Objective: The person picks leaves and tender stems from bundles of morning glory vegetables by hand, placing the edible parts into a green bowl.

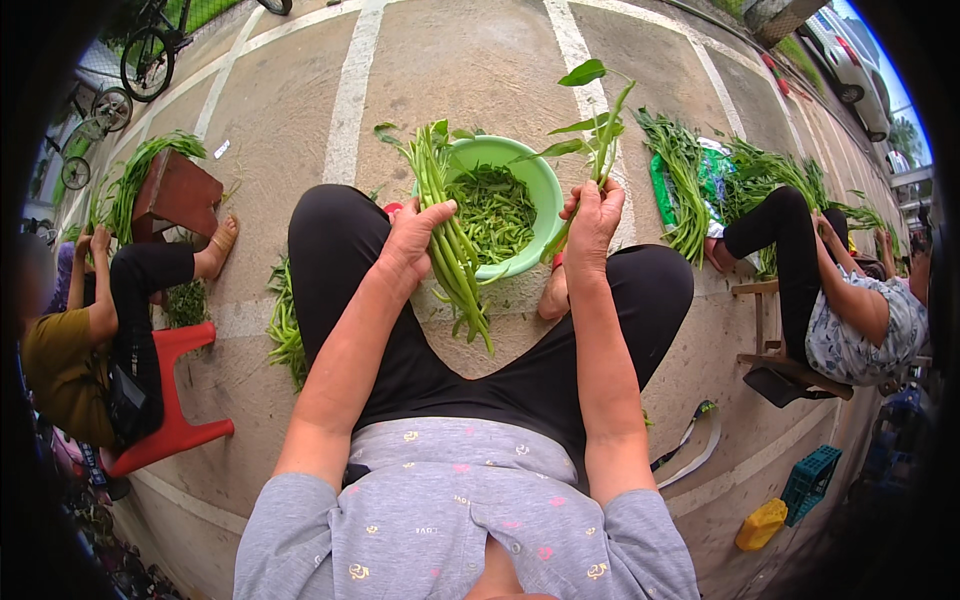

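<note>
A bundle of long green water spinach stems (pixel 455 245) is gripped in my left hand (pixel 408 240), its cut ends hanging between my knees. My right hand (pixel 594 222) is closed around a smaller leafy stalk (pixel 606 140), which stands up above the fingers with a few leaves spreading to the left. On the ground between and beyond my hands sits a light green plastic basin (pixel 548 190). Short pieces of greens and leaves (pixel 495 215) fill its lower part. The bundle covers part of the basin's left rim.
More greens (pixel 287 325) lie by my left knee. To the right, long bunches (pixel 682 185) rest on a green and white sack. A person (pixel 75 340) sits left near a red plastic stool (pixel 170 400); another person (pixel 860 320) sits right. A teal crate (pixel 810 482) and yellow container (pixel 762 524) stand lower right.
</note>
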A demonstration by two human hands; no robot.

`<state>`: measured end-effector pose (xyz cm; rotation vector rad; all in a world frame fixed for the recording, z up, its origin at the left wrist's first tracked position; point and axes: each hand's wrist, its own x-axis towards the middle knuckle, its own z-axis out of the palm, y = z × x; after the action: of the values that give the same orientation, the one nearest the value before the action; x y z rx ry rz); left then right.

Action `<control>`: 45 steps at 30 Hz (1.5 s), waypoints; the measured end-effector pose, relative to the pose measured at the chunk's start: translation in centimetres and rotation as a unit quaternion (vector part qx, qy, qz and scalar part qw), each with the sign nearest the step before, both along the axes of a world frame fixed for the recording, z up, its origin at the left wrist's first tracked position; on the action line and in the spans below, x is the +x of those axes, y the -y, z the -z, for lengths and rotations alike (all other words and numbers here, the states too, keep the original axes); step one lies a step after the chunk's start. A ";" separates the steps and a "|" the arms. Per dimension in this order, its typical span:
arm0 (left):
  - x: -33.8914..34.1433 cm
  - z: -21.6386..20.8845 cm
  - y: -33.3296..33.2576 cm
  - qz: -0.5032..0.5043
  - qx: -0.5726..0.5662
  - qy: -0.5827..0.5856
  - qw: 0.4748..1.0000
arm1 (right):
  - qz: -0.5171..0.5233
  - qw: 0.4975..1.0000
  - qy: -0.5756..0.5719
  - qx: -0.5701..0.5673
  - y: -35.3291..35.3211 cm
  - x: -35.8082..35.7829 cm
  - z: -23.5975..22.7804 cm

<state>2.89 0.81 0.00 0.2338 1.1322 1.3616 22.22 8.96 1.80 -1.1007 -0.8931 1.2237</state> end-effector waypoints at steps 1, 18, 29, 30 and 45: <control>-0.1 0.3 -0.1 -0.003 -0.002 -0.007 1.000 | 0.026 0.999 -0.037 0.026 -0.4 0.3 -0.2; 0.6 0.0 0.1 0.092 0.057 0.011 0.994 | -0.416 0.888 0.184 -0.064 2.3 -1.9 -0.1; 0.1 1.4 -0.3 -0.015 -0.008 -0.046 0.999 | -0.021 0.993 0.117 0.014 -0.5 0.8 -0.3; 0.0 1.7 -0.2 -0.021 -0.011 -0.048 0.999 | 0.008 0.996 0.093 -0.005 -0.5 1.0 -1.0; 0.4 0.6 -0.3 0.044 0.004 -0.005 0.999 | -0.312 0.947 0.033 -0.065 0.7 -0.1 -0.4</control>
<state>3.28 1.08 -0.58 0.2931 1.1113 1.2884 22.13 8.28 2.24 -0.9938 -1.2840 1.7916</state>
